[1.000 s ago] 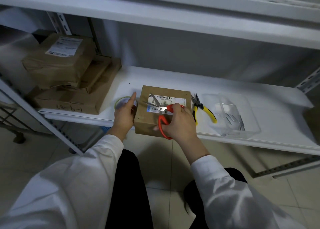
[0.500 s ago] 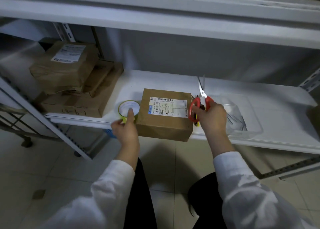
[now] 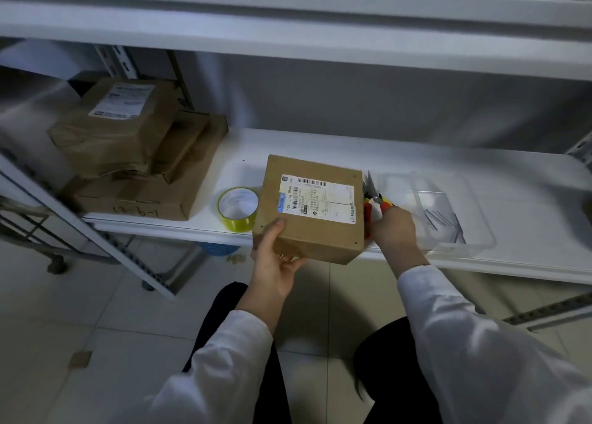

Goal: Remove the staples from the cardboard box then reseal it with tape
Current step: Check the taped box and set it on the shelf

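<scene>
1. Cardboard box point(image 3: 315, 231) sits at the front of the white shelf point(image 3: 320, 146), label side up, with its near edge overhanging the shelf lip.
2. Left hand point(image 3: 275, 263) grips the box's near-left corner: thumb on the top face, fingers curled underneath.
3. Right hand point(image 3: 392, 229) is just beside the box's right side, fingers curled over the handles of the red-handled scissors point(image 3: 367, 213). The blades point away from the person, along the box's right edge. The contact under the palm is hidden.
4. Yellow-green tape roll point(image 3: 237, 210) lies flat on the shelf, just left of the box, beyond the left hand.
5. Clear plastic tray point(image 3: 474, 247) is right of the right hand and holds a few thin metal pieces point(image 3: 443, 220).
6. Stack of brown parcels point(image 3: 128, 141) occupies the shelf's left end, well apart from the box.
</scene>
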The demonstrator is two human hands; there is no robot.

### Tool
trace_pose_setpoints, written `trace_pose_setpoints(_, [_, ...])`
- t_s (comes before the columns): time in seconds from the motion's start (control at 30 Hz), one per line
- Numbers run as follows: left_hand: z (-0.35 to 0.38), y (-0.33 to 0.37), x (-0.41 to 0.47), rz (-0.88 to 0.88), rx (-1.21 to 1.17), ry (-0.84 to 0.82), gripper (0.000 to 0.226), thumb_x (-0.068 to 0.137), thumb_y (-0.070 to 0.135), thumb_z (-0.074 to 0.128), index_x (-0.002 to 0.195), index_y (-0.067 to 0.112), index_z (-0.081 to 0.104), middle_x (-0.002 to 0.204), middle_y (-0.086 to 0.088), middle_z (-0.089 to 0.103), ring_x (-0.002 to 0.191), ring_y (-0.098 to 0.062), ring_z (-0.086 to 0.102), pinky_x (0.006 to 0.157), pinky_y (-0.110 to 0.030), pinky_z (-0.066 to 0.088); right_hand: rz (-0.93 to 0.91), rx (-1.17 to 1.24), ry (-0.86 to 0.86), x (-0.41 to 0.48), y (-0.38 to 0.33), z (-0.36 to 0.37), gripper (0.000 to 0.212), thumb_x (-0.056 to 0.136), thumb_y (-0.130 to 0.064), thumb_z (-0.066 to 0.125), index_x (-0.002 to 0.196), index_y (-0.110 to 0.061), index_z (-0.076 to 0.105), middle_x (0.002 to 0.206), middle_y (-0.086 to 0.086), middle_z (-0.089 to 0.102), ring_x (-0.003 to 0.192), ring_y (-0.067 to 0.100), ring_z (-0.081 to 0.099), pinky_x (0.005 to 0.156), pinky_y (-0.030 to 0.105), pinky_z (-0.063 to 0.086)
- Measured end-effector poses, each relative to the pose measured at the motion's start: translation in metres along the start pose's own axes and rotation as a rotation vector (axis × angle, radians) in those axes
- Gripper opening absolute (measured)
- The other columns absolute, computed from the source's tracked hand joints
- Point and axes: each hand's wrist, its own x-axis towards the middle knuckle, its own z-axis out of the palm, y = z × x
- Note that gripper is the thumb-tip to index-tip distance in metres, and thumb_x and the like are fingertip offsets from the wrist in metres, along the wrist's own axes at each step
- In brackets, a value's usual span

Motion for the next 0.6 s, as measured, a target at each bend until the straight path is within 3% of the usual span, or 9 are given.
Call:
trace_pose_setpoints(0.13, [0.000, 0.002, -0.006, 0.087, -0.056, -0.068, 0.095, 0.050, 0.034, 0.076, 0.136, 0.016, 0.041, 0.126, -0.013, 0.061, 0.103, -0.026, 0.063, 0.075, -0.039, 0.058, -0.031, 0.013, 0.057, -0.002, -0.001, -0.001, 0.026, 0.094, -0.019, 0.046, 0.106, -0.002, 0.061, 0.100, 0.020, 0.066, 0.093, 0.038, 0.060, 0.069, 0.030, 0.036])
trace_pose_setpoints(0.2, [-0.002, 0.006, -0.007, 0.117, -0.067, -0.115, 0.099, 0.049, 0.033, 0.075, 0.139, 0.016, 0.037, 0.120, -0.010, 0.063, 0.103, -0.024, 0.063, 0.073, -0.038, 0.058, -0.026, -0.016, 0.040, -0.003, -0.003, 0.000, 0.025, 0.095, -0.016, 0.044, 0.105, 0.001, 0.060, 0.101, 0.020, 0.065, 0.095, 0.037, 0.061, 0.070, 0.032, 0.038])
trace_pose_setpoints(0.3, [-0.006, 0.011, -0.010, 0.157, -0.049, -0.199, 0.090, 0.055, 0.031, 0.073, 0.138, 0.016, 0.042, 0.119, -0.009, 0.063, 0.109, -0.026, 0.060, 0.080, -0.040, 0.057, -0.010, -0.013, -0.031, -0.006, -0.005, 0.001, 0.022, 0.097, -0.017, 0.043, 0.099, -0.004, 0.060, 0.096, 0.017, 0.066, 0.101, 0.035, 0.061, 0.061, 0.022, 0.040])
trace_pose_setpoints(0.37, [-0.010, 0.014, -0.013, 0.172, -0.027, -0.240, 0.077, 0.057, 0.033, 0.071, 0.130, 0.018, 0.052, 0.114, -0.006, 0.066, 0.108, -0.025, 0.061, 0.084, -0.040, 0.055, -0.040, -0.055, -0.063, -0.011, -0.006, 0.006, 0.024, 0.099, -0.015, 0.039, 0.110, -0.006, 0.058, 0.106, 0.016, 0.063, 0.111, 0.033, 0.057, 0.060, 0.014, 0.042])
trace_pose_setpoints(0.47, [-0.016, 0.015, -0.013, 0.162, -0.031, -0.237, 0.068, 0.058, 0.032, 0.071, 0.123, 0.020, 0.057, 0.111, -0.006, 0.068, 0.107, -0.025, 0.061, 0.096, -0.047, 0.048, -0.104, -0.207, 0.003, -0.009, 0.000, 0.020, 0.036, 0.097, -0.022, 0.033, 0.124, -0.004, 0.048, 0.121, 0.017, 0.058, 0.112, 0.033, 0.052, 0.085, 0.031, 0.039])
trace_pose_setpoints(0.6, [-0.019, 0.015, -0.011, 0.162, -0.040, -0.229, 0.051, 0.067, 0.029, 0.067, 0.117, 0.022, 0.061, 0.109, -0.006, 0.068, 0.107, -0.026, 0.061, 0.102, -0.052, 0.043, -0.099, -0.066, 0.048, -0.009, -0.002, 0.013, 0.026, 0.089, -0.014, 0.056, 0.111, 0.000, 0.060, 0.106, 0.019, 0.065, 0.096, 0.034, 0.062, 0.075, 0.030, 0.044])
